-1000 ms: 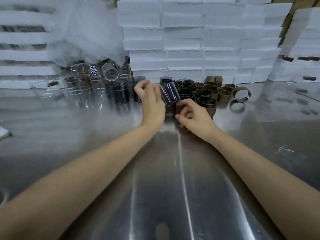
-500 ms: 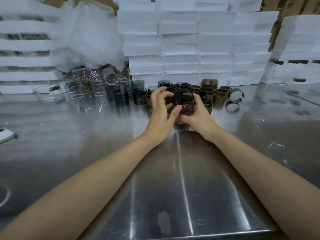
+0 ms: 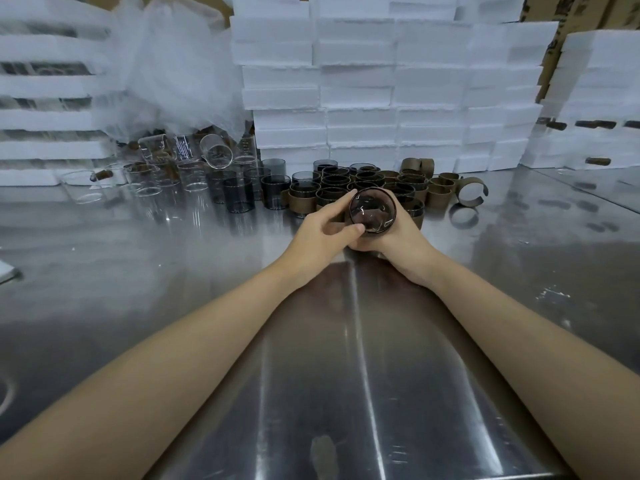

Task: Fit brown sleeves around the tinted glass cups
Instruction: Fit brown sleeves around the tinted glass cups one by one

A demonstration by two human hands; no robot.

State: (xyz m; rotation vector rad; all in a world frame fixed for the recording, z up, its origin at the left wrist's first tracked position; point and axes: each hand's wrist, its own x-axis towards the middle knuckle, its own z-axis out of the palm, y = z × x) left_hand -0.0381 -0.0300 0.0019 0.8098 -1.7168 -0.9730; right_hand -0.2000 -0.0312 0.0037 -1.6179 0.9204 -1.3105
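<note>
Both my hands hold one tinted glass cup (image 3: 372, 211) just above the steel table, its mouth tipped toward me. My left hand (image 3: 323, 232) pinches its left rim between thumb and forefinger. My right hand (image 3: 398, 237) wraps round its underside and right wall, where a brown sleeve is mostly hidden by the fingers. Behind them stands a cluster of sleeved tinted cups (image 3: 349, 181). Bare tinted cups (image 3: 239, 195) stand to its left, and loose brown sleeves (image 3: 472, 194) lie at its right end.
Clear glass cups (image 3: 194, 171) crowd the back left, under a crumpled plastic sheet (image 3: 173, 67). Stacked white foam boxes (image 3: 381, 98) wall off the far side. The steel table (image 3: 346, 358) stretches toward me, with a white item (image 3: 7, 271) at its left edge.
The cup has come a little nearer and tipped so its mouth faces me. My left thumb and forefinger have closed on its rim, and my right hand has wrapped under it.
</note>
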